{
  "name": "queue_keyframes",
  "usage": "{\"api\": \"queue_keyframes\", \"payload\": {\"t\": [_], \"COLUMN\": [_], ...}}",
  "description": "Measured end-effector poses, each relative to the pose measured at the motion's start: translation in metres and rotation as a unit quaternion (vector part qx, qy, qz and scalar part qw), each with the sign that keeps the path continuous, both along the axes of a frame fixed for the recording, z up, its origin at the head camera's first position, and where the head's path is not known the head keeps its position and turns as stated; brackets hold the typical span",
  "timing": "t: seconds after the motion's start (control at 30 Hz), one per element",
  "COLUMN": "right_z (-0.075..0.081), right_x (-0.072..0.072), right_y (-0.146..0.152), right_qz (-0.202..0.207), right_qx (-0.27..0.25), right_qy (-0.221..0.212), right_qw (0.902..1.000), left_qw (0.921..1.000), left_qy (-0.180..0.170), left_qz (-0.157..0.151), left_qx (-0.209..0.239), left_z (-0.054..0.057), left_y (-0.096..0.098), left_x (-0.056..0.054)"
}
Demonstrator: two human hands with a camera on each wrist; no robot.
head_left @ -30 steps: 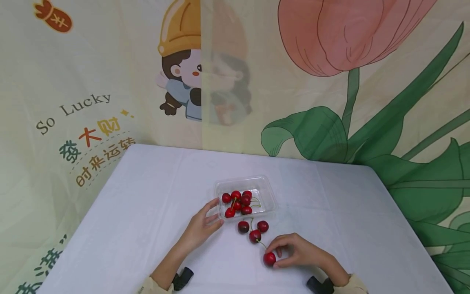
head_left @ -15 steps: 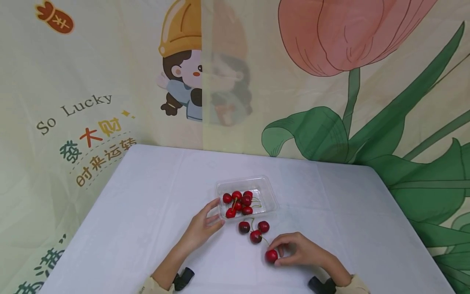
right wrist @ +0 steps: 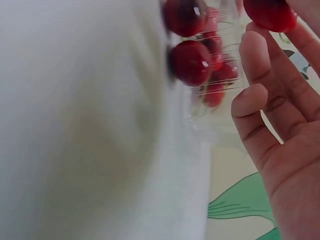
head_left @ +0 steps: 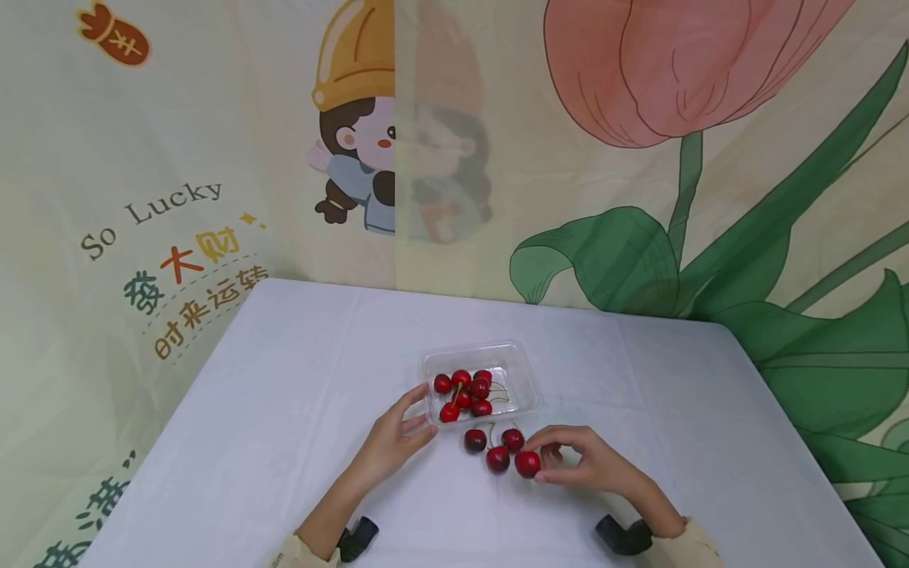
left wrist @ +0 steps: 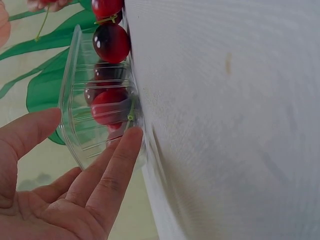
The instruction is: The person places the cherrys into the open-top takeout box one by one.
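In the head view the right hand [head_left: 585,461] has its thumb and fingertips pinched together on a dark red cherry [head_left: 528,465], just near of the clear plastic container [head_left: 517,380] and immediately right of three loose cherries [head_left: 498,459] on the white-covered counter [head_left: 341,355]. From above it is hard to tell how high that cherry sits; the right wrist view shows it raised above the counter, apart from it, while two of the loose ones rest on the cloth. The left wrist view adds a thin green stem [left wrist: 43,24] trailing from it, which the head view does not make out. The left hand [head_left: 389,442] lies at the left side of the container, its fingers apart and fairly straight; its own wrist view shows the thumb at the rim and the other fingertips lower, by the wall close to the counter. A cluster of cherries [head_left: 461,398] fills the left part of the container. Beyond the far edge hangs a printed backdrop [head_left: 461,268], its large pink flower visible only from the head.
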State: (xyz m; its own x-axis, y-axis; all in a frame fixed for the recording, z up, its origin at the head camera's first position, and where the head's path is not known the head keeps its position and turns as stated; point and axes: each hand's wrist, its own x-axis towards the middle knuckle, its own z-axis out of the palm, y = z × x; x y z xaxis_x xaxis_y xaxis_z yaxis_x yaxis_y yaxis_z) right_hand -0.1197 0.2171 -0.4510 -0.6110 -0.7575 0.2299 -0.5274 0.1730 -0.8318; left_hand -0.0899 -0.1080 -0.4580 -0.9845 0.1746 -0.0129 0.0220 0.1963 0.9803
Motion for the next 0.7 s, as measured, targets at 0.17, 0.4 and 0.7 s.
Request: {"api": "queue_keyframes", "payload": {"t": [0.17,0.4,0.7], "right_z": [0.01,0.025,0.03], "right_x": [-0.008,-0.022,-0.041], "right_y": [-0.011,-0.036,-0.063], "right_qz": [-0.014,-0.089,-0.111], "right_qx": [-0.001,0.024,0.05], "right_qy": [0.031,0.081,0.073], "right_qw": [0.9994,0.9924,0.9898], "left_qw": [1.0,1.0,1.0], "left_qy": [0.0,0.005,0.005], "left_qz": [0.001,0.0,-0.007], "left_qx": [-0.009,-0.008,0.002], "left_z": [-0.001,0.0,0.002], "left_y": [0.001,0.0,0.0], "left_x": [0.0,0.001,0.002]}}
